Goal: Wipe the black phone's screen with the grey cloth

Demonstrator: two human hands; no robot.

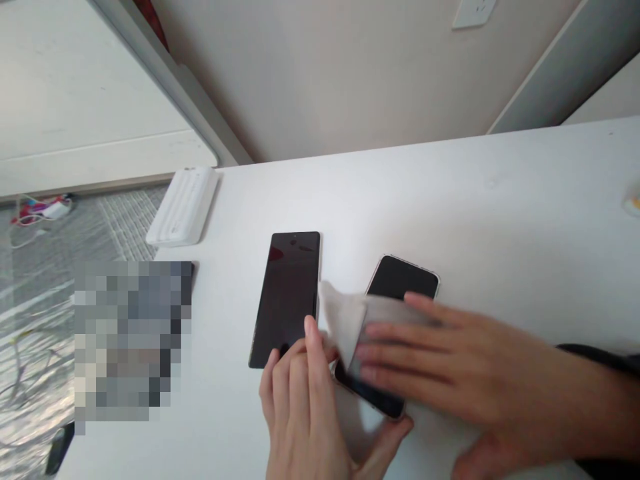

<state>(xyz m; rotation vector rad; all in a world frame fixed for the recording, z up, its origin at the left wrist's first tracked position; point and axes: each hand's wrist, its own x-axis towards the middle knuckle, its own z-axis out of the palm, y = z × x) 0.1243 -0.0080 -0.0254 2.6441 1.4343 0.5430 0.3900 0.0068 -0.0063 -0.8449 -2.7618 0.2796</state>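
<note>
A smartphone (pixel 403 279) with a black screen and a clear case lies tilted on the white table. A light grey cloth (pixel 345 320) covers its middle. My right hand (pixel 450 360) presses the cloth onto the screen with its fingers laid across it, slightly blurred by motion. Around the phone's lower end is my left hand (pixel 310 407), the thumb at the near right corner and the fingers along the left side. Just left of it rests a second, larger black smartphone (pixel 287 293), its lower edge close to my left fingertips.
A white power bank (pixel 185 205) lies at the table's (pixel 390 200) left edge. Nearer me, a pixelated object (pixel 145 327) hides its details. Cables (pixel 45 210) lie on the floor beyond the left edge. A wall socket (pixel 474 12) sits at the back, and a small round item (pixel 634 202) at far right.
</note>
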